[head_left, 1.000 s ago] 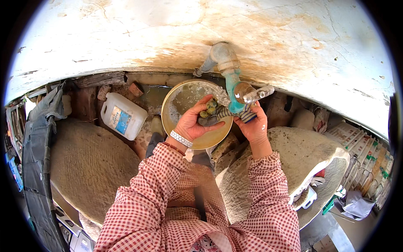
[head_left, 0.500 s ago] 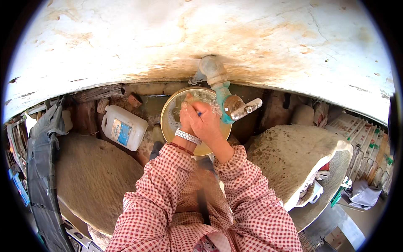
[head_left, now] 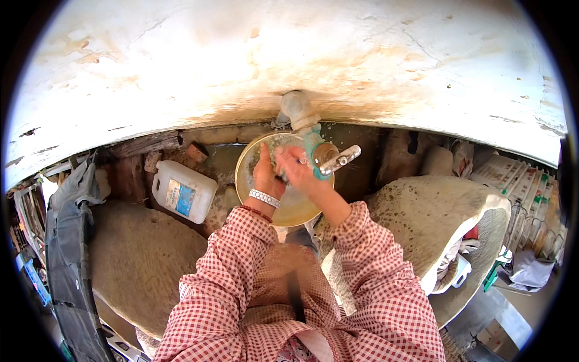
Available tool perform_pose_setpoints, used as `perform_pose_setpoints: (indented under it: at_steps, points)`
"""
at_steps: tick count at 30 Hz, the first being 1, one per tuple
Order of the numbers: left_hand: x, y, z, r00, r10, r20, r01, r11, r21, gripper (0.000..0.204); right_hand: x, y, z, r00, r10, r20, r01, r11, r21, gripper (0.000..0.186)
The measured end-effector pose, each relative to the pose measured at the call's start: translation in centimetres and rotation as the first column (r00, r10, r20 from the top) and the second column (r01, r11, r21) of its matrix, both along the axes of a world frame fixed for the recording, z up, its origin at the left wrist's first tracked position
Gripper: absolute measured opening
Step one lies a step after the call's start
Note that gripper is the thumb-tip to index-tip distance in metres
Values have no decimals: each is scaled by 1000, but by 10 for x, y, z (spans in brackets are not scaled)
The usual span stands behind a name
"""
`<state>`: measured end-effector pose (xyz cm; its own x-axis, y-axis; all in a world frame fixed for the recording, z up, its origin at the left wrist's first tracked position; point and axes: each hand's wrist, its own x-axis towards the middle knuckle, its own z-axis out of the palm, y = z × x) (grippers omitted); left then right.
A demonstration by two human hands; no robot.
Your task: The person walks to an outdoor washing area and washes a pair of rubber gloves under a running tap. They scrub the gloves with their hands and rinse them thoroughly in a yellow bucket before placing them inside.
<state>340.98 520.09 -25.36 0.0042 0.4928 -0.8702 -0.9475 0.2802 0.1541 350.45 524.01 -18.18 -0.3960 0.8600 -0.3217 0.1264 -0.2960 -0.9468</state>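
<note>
Well, the left hand is half curled above the round washbasin, inside its rim; the right hand, motion-blurred, is just beside it, near the teal water tap. I cannot tell what either grips. Beyond the basin's left edge, 1 white plastic jerrycan bears a blue-and-white label.

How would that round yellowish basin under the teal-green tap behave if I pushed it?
The round yellowish basin probably feels heavy, since bubbly water shows inside. That water would likely slosh, given the wide open top. It may also prove slippery, with splashing near the teal-green tap.
</note>
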Motion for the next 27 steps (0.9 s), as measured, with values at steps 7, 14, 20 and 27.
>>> perform_pose_setpoints:
  at_steps: [7,14,20,27]
  points:
    - [41,18,80,976,-218,-26,220,968,120,32,21,27,-119,826,-173,537,90,980,177,39]
    - [34,20,72,975,-189,117,186,982,41,45,72,31,-28,872,-489,18,444,775,-449,50]
    - [7,9,5,990,-87,109,34,908,418,38,-15,-12,-8,873,-259,414,-17,830,557,43]
    - [34,13,65,934,-346,-93,351,936,43,37,42,31,-98,942,-306,141,336,856,-392,33]
